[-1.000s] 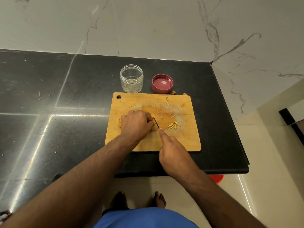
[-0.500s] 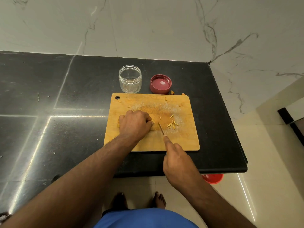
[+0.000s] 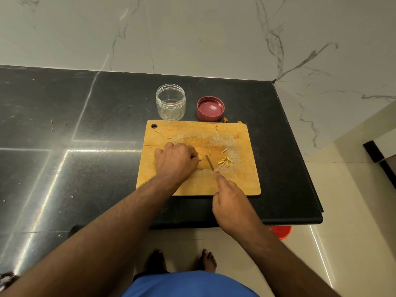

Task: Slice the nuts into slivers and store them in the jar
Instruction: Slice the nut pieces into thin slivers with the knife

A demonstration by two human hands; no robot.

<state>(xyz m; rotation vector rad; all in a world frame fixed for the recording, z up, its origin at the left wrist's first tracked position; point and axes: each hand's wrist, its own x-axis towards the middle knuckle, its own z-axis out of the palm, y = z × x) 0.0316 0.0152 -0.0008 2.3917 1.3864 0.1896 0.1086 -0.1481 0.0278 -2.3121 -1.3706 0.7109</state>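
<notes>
A wooden cutting board (image 3: 240, 185) lies on the black counter. My left hand (image 3: 174, 161) is curled over nuts (image 3: 200, 157) at the board's middle and pins them down. My right hand (image 3: 231, 200) grips a knife (image 3: 209, 162), index finger along its back, with the blade just right of my left fingertips. A small pile of pale slivers (image 3: 224, 161) lies right of the blade. Behind the board stands a clear jar (image 3: 170, 101) without its lid, and a few bits show at its bottom. Its red lid (image 3: 210, 108) lies upside down to the jar's right.
Stray nut bits (image 3: 225, 119) lie on the counter by the lid and along the board's far edge. The black counter (image 3: 64, 136) ends just right of the board and meets a marble wall behind. A red tub (image 3: 280, 231) sits on the floor below the counter's edge.
The knife has drawn back a little from the nuts towards me and to the right. My left hand keeps its place on the nuts.
</notes>
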